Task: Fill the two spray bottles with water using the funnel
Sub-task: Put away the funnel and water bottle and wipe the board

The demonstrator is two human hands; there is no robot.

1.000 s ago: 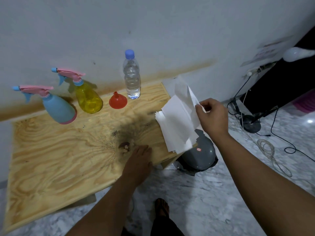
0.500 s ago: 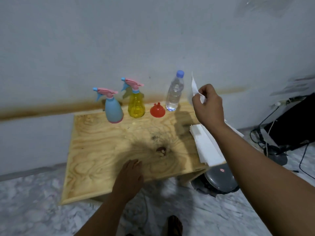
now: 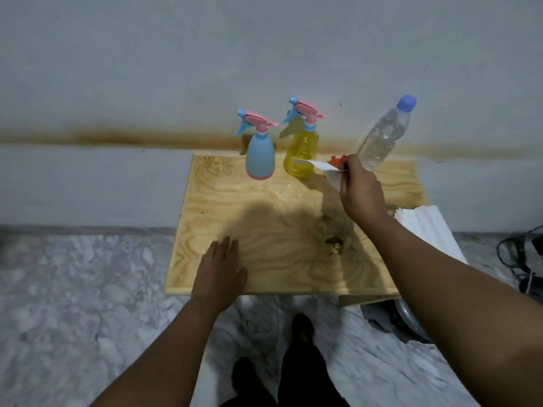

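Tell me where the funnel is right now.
In the head view the red funnel sits at the back right of the wooden table, between the yellow spray bottle and the water bottle, mostly hidden behind the right hand.

My feed is dim and flat, with soft indoor light and no glare. A broad soft shadow falls across the middle of the table [image 3: 223, 201], and the spray bottles cast faint shadows on the wall [image 3: 147, 69] behind them. The picture is slightly soft throughout, the marble floor [image 3: 73, 304] smeared, and the wide lens tilts the water bottle [image 3: 382, 136] and stretches my forearms at the lower edge.
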